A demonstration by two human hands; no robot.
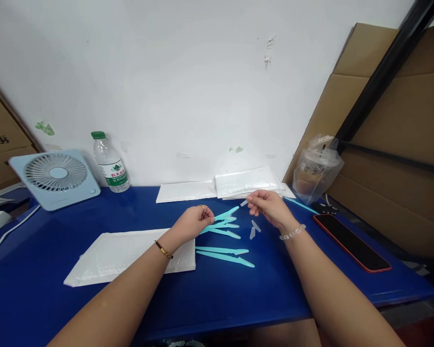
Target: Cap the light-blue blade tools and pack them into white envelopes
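My left hand (197,222) is closed, its thumb and finger pinching a turquoise eyebrow razor (227,213) whose blade end points right. Several more turquoise razors fan out just under it; whether the hand also holds any of these I cannot tell. Between the thumb and finger of my right hand (269,207) is a small translucent blade cap (244,203), apart from the razor tip. Two similar loose caps (254,229) lie on the blue table below that hand. Closer to me, two razors (224,258) lie side by side, handles toward a white padded mailer (130,253).
More white padded mailers (248,183) lie along the wall. A blue fan (58,176) and a water bottle (110,164) stand at left. At right are a bagged drink cup (314,168), a phone (350,243) and another turquoise razor (302,206). Cardboard (408,106) leans behind.
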